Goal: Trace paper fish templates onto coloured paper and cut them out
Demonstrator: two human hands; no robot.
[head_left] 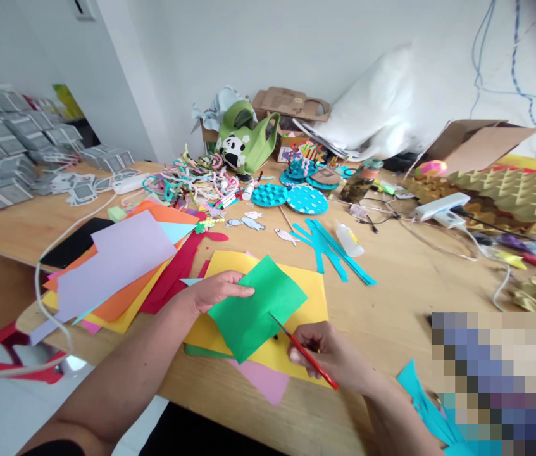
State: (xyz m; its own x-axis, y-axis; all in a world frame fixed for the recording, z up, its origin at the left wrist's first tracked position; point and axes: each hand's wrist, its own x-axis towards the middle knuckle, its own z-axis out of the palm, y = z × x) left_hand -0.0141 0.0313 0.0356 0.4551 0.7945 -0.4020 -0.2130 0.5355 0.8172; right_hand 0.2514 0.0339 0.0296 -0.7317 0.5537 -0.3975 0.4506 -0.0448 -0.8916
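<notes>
In the head view, my left hand point(218, 290) pinches a green sheet of paper point(261, 304) by its left side, thumb on top. My right hand point(321, 351) is closed around red-handled scissors point(306, 356), seen nearly edge-on. Their thin dark tip lies over the green sheet near its lower right edge. Whether the blades are apart cannot be made out. Under the green sheet lies a yellow sheet point(312, 278) on the table, with a pink sheet point(268, 380) sticking out below.
Coloured papers point(120, 253) are piled at left. Blue strips point(324, 250), a glue bottle point(349, 239) and paper fish point(286, 237) lie beyond my hands. Pipe cleaners point(192, 180), a green panda bag point(249, 142) and blue discs point(308, 199) stand farther back. A power strip point(441, 208) with cables is at right.
</notes>
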